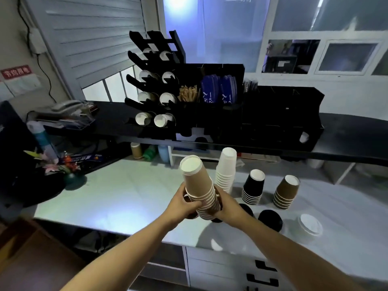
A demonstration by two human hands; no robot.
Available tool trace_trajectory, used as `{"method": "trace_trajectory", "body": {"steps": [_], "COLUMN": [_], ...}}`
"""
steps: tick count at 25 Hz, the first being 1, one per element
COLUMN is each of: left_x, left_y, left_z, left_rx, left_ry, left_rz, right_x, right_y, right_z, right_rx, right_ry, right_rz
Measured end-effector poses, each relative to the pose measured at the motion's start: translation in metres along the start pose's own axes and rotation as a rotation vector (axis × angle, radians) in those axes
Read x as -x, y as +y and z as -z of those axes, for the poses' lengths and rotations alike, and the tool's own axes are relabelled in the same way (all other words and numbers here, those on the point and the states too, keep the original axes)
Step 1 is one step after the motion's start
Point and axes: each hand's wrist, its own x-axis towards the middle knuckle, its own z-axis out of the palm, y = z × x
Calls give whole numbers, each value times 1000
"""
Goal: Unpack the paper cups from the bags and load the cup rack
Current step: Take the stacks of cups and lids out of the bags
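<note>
My grip: left hand (184, 205) and right hand (230, 205) curled round brown cup stack (198, 183), low (top-heavy); tilted toward cup rack (155, 85), cups may slide off.

I hold a nested stack of brown paper cups (199, 185) upside down, tilted left, white base uppermost, with my left hand (184, 204) and right hand (227, 203) curled round its lower rims. Behind it on the counter (126, 196) stand three more inverted stacks, each apart from the next: white cups (226, 169), black cups (253, 186) and a shorter brown stack (286, 192). The black cup rack (153, 80), further back, shows pale cup ends in paired slots; its top tier I cannot make out.
</note>
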Motion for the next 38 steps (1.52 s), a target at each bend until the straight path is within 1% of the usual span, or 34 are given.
{"method": "trace_trajectory", "body": {"steps": [3,5,7,13,15,18,21,27,30,33,36,38], "left_x": [-35,-56,-81,-150,-169,-188,-199,-205,-196,-181,-161,-150], "left_y": [-8,-13,-17,-17,-29,-54,-69,-82,-77,-75,-72,-69], "left_z": [20,27,30,21,17,9,5,23,30,36,35,26], "left_rx": [-37,-72,-107,-171,-190,-219,-248,-269,-391,-641,-911,-1034], "left_ry": [62,93,120,103,103,99,72,-9,-48,-74,-218,-299], "left_rz": [5,14,21,34,45,79,61,107,163,244,163,89], "right_x": [-32,-50,-69,-111,-119,-125,-124,-127,-125,-118,-102,-85], "right_y": [20,35,50,88,98,112,116,122,114,101,91,87], "right_z": [1,4,8,10,8,2,-1,-3,-5,-8,-9,-9], "right_rx": [222,356,415,501,539,553,539,498,528,584,660,688], "right_ry": [30,9,-33,-113,-126,-117,-96,-33,-35,-19,-6,1], "right_rz": [-124,-140,-128,-119,-126,-146,-153,-228,-271,-319,-371,-419]}}
